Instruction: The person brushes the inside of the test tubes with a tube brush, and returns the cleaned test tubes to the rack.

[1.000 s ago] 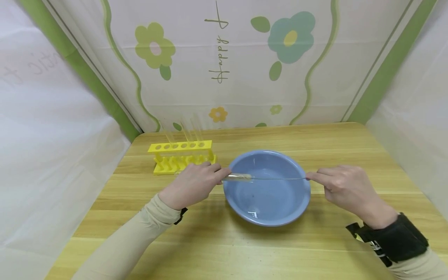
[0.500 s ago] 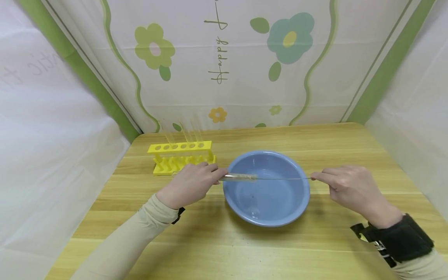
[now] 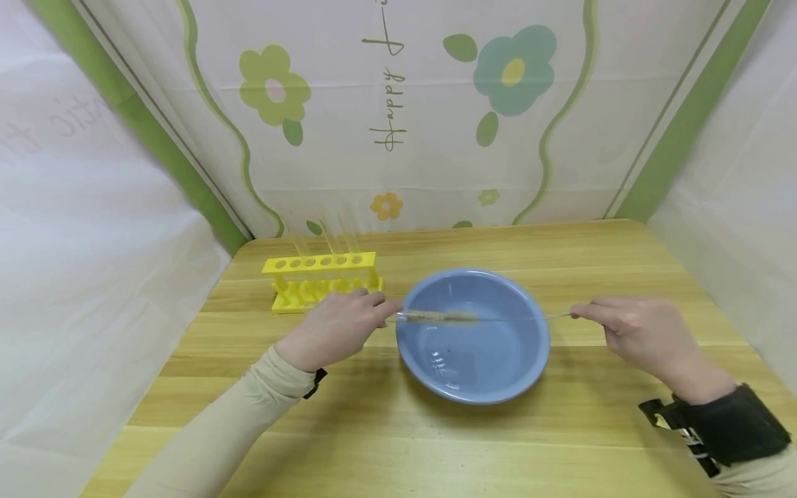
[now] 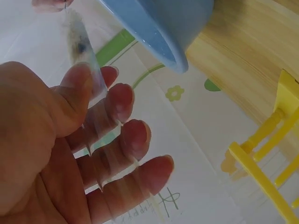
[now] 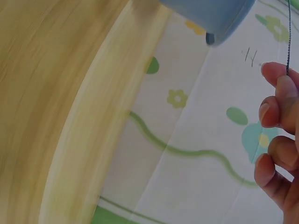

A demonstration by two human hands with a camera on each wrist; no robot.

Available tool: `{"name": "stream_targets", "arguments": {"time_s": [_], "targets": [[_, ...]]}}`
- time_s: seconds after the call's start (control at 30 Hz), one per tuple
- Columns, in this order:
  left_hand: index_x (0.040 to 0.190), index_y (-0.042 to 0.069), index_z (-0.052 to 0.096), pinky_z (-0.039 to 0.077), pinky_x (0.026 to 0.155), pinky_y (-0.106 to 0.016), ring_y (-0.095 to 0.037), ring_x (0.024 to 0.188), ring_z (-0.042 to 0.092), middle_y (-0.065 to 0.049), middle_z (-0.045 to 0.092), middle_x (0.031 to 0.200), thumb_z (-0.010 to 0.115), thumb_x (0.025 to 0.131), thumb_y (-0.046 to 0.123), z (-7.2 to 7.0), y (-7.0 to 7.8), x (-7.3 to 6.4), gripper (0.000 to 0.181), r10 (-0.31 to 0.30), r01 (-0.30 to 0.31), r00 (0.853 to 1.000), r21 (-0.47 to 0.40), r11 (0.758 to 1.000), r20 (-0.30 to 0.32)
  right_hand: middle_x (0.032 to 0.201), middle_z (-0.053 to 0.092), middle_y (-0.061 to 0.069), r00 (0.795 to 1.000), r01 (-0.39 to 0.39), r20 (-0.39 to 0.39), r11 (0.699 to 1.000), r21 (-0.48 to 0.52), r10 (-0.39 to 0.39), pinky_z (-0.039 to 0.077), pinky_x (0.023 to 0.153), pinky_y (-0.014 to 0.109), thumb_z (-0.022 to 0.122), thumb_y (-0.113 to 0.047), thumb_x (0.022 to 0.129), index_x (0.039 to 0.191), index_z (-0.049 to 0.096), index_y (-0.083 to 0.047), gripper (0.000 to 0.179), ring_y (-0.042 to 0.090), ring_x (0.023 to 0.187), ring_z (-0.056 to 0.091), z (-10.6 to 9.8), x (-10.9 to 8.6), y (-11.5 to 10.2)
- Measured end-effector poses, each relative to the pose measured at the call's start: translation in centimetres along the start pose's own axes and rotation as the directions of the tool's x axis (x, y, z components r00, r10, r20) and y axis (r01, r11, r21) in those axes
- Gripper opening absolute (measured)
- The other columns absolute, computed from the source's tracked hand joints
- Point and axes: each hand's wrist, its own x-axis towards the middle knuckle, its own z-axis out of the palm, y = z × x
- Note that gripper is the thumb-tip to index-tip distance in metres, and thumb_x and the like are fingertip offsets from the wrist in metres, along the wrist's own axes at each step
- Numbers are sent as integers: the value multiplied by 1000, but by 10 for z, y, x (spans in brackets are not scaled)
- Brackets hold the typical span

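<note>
My left hand (image 3: 339,328) holds a clear test tube (image 4: 96,86) lying along its fingers, the thumb pressing on it in the left wrist view. The tube's mouth points right, over the blue basin (image 3: 474,398). A pale-bristled test tube brush (image 3: 442,317) lies in line with the tube, its bristles blurred and showing beyond my left fingertips. Right of the basin, my right hand (image 3: 641,339) pinches the end of the brush's thin twisted wire (image 5: 288,42) between thumb and index finger. The other right fingers curl loosely.
Behind my left hand stands a yellow test tube rack (image 3: 317,261) with several clear test tubes (image 3: 350,232) leaning in it. The basin has a shallow layer of clear liquid. A flower-patterned cloth (image 3: 436,159) rises behind the wooden table (image 3: 486,449).
My right hand has moved right, drawing the brush's wire and bristles rightward along the tube. My left hand has shifted slightly left with the tube. Basin and rack have stayed put.
</note>
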Motion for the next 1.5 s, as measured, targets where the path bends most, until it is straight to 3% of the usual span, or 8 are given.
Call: {"name": "stream_targets", "arguments": {"time_s": [0.27, 0.47, 0.6, 0.83, 1.2, 1.37, 1.43, 1.5], "targets": [[117, 12, 66, 36, 41, -23, -17, 60, 50, -4, 61, 81, 70, 87, -3, 2, -10, -6, 34, -12, 11, 1000, 138, 990, 7, 82, 73, 9, 995, -67, 70, 993, -96, 73, 13, 35, 17, 22, -14, 93, 94, 74, -10, 53, 0, 44, 23, -24, -22, 27], [116, 15, 69, 52, 61, -32, -23, 71, 57, -6, 61, 86, 73, 83, -5, 2, -4, -4, 39, 83, -63, 995, 288, 956, -61, 81, 73, 7, 979, -119, 143, 978, -174, 145, 13, 37, 20, 20, -19, 97, 96, 74, -12, 55, 0, 47, 17, -41, -28, 28], [118, 19, 72, 52, 77, -39, -27, 81, 59, -7, 62, 93, 74, 84, -3, 0, 2, 2, 41, 132, -93, 987, 357, 929, -88, 75, 71, 4, 985, -88, 132, 976, -198, 115, 11, 38, 18, 16, -21, 98, 96, 75, -12, 60, 0, 47, 15, -48, -25, 25], [110, 20, 76, 51, 88, -44, -30, 90, 57, -7, 62, 95, 77, 83, 1, -4, 8, 9, 33, 170, -109, 979, 416, 903, -113, 64, 65, 3, 996, -32, 74, 978, -204, 48, 8, 38, 16, 19, -14, 96, 92, 75, -9, 56, 2, 46, 18, -53, -18, 19], [107, 21, 78, 49, 94, -43, -29, 91, 53, -6, 59, 93, 73, 88, 5, -7, 11, 15, 25, 204, -111, 970, 514, 850, -129, 58, 58, 1, 999, -28, 33, 973, -229, 36, 7, 40, 18, 19, -11, 94, 91, 74, -8, 55, 6, 43, 26, -53, -12, 10], [110, 21, 78, 50, 95, -45, -30, 93, 56, -6, 59, 93, 75, 87, 5, -9, 9, 15, 28, 199, -101, 969, 498, 861, -149, 55, 51, -4, 998, -25, 51, 975, -222, 38, 7, 41, 18, 18, -10, 93, 91, 74, -10, 56, 6, 44, 23, -51, -10, 5], [114, 20, 76, 51, 95, -47, -31, 92, 57, -6, 59, 92, 76, 86, 3, -11, 7, 15, 32, 192, -94, 967, 457, 884, -171, 56, 52, -5, 997, -29, 66, 975, -219, 44, 7, 41, 18, 18, -11, 93, 91, 74, -10, 56, 5, 45, 21, -51, -9, 3], [117, 17, 75, 52, 92, -46, -31, 90, 58, -8, 59, 92, 75, 85, -2, -13, 3, 13, 38, 175, -92, 963, 362, 928, -204, 58, 54, -5, 996, -32, 73, 976, -215, 49, 7, 41, 18, 18, -12, 93, 91, 75, -10, 57, 5, 45, 20, -51, -7, 1]]}}
